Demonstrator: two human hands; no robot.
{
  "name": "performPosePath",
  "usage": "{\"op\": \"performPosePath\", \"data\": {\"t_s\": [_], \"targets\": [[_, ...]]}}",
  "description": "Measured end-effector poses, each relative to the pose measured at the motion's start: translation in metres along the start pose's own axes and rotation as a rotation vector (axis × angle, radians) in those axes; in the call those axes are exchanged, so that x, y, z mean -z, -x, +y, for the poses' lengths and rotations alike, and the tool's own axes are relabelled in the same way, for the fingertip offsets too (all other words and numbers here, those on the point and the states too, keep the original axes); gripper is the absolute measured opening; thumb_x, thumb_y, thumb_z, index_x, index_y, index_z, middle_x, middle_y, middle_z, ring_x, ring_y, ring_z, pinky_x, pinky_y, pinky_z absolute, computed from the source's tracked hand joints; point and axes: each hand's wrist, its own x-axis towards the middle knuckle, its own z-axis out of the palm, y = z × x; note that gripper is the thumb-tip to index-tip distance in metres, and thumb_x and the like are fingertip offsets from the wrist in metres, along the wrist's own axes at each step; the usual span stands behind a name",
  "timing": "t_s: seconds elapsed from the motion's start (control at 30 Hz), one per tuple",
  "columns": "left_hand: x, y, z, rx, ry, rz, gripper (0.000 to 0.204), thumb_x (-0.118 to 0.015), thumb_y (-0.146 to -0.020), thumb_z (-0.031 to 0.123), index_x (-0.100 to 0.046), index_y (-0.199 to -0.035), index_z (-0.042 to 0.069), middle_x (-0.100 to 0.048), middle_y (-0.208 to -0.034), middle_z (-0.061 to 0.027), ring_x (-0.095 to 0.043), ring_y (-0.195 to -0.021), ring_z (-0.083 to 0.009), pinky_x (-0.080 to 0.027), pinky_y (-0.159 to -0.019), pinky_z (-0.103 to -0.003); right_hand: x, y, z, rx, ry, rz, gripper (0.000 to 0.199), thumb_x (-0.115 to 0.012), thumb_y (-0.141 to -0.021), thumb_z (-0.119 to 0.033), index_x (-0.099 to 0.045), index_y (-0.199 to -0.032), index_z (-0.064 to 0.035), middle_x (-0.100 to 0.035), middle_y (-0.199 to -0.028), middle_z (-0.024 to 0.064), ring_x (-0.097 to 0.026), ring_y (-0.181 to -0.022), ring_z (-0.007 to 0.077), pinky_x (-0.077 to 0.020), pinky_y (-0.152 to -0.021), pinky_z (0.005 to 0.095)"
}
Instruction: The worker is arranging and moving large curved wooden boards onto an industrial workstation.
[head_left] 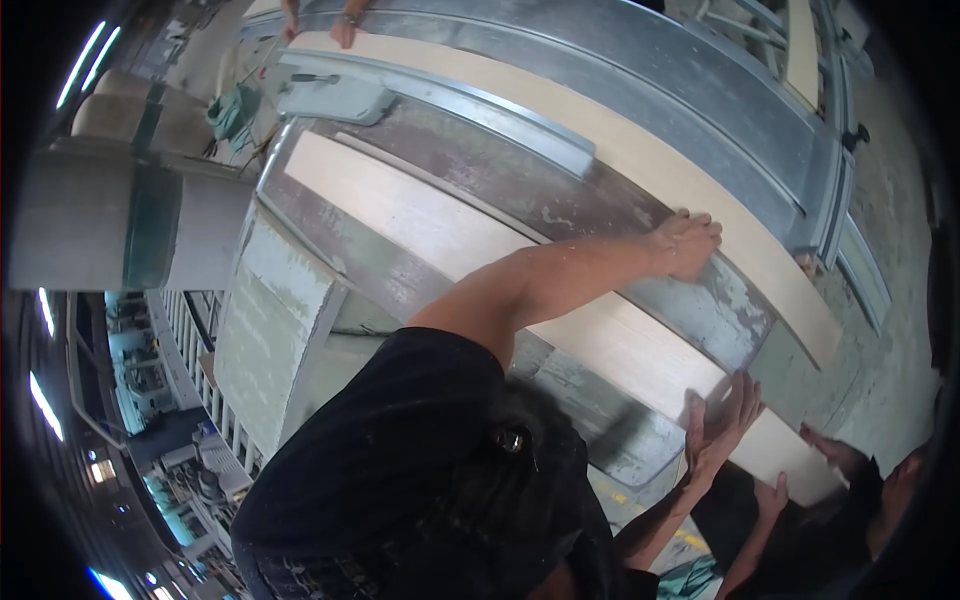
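Observation:
My left hand (pixel 688 246) reaches across the worn bench, its fingers curled at the near edge of a long, thin pale wooden board (pixel 520 90). Closer to me lies a second pale wooden board (pixel 430 222), flat and passing under my left forearm. My right hand (pixel 722 425) rests against this nearer board close to its right end, fingers stretched and thumb apart. Beyond it, a co-worker's hands (pixel 772 494) touch the same board's end. At the top left, another person's hands (pixel 345 32) are at the far board's end.
A metal fence bar (pixel 480 115) runs between the boards. Behind it stretches a large grey metal machine table (pixel 640 75). A grey pad with a dark-handled tool (pixel 315 78) sits at the upper left. A green-grey worn cabinet (pixel 270 320) stands left, near large wrapped rolls (pixel 80 220).

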Motion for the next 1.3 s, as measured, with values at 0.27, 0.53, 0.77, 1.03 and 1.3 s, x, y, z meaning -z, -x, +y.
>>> {"op": "performPosePath", "data": {"t_s": [0.27, 0.53, 0.77, 1.03, 1.3], "targets": [[0.006, -0.017, -0.004, -0.093, -0.041, -0.121, 0.067, -0.068, -0.095, 0.029, -0.047, -0.152, 0.003, -0.04, -0.165, -0.0136, -0.036, -0.153, -0.0308, -0.035, -0.124, -0.045, -0.002, -0.014, 0.011, 0.038, -0.022, 0.053, 0.071, -0.08, -0.081, -0.052, -0.066, -0.13, -0.0024, -0.061, -0.131, 0.0188, -0.052, -0.13, 0.0446, -0.0278, -0.116, 0.0661], [-0.007, -0.031, -0.007, -0.151, -0.02, -0.08, 0.067, -0.066, -0.097, 0.021, -0.042, -0.158, 0.007, -0.035, -0.168, -0.0099, -0.031, -0.156, -0.0283, -0.029, -0.128, -0.047, -0.004, -0.023, 0.012, -0.039, 0.008, -0.001, 0.067, -0.078, -0.082, -0.054, -0.068, -0.128, -0.0053, -0.063, -0.127, 0.0159, -0.054, -0.128, 0.0416, -0.026, -0.116, 0.0679], [-0.03, -0.041, -0.003, -0.227, -0.068, 0.001, 0.066, -0.067, -0.097, 0.018, -0.043, -0.158, 0.01, -0.036, -0.168, -0.0064, -0.032, -0.156, -0.0231, -0.027, -0.129, -0.046, -0.005, -0.023, 0.011, -0.097, -0.002, -0.026, 0.065, -0.077, -0.082, -0.058, -0.07, -0.122, -0.0064, -0.063, -0.122, 0.0148, -0.056, -0.125, 0.0396, -0.0245, -0.118, 0.0673], [-0.038, -0.051, 0.002, -0.28, -0.076, 0.042, 0.065, -0.069, -0.095, 0.013, -0.046, -0.156, 0.01, -0.039, -0.166, -0.005, -0.033, -0.155, -0.0215, -0.028, -0.129, -0.044, -0.006, -0.02, 0.013, -0.142, 0.004, -0.041, 0.065, -0.077, -0.083, -0.061, -0.071, -0.121, -0.008, -0.063, -0.118, 0.0127, -0.057, -0.124, 0.038, -0.022, -0.119, 0.0656], [-0.036, -0.054, 0.003, -0.291, -0.07, 0.051, 0.063, -0.069, -0.095, 0.013, -0.048, -0.155, 0.01, -0.04, -0.165, -0.0049, -0.034, -0.154, -0.0219, -0.029, -0.129, -0.045, -0.002, -0.019, 0.018, -0.157, -0.001, -0.085, 0.066, -0.076, -0.083, -0.063, -0.071, -0.119, -0.0085, -0.064, -0.117, 0.0121, -0.057, -0.122, 0.0369, -0.0219, -0.12, 0.0648]]}}
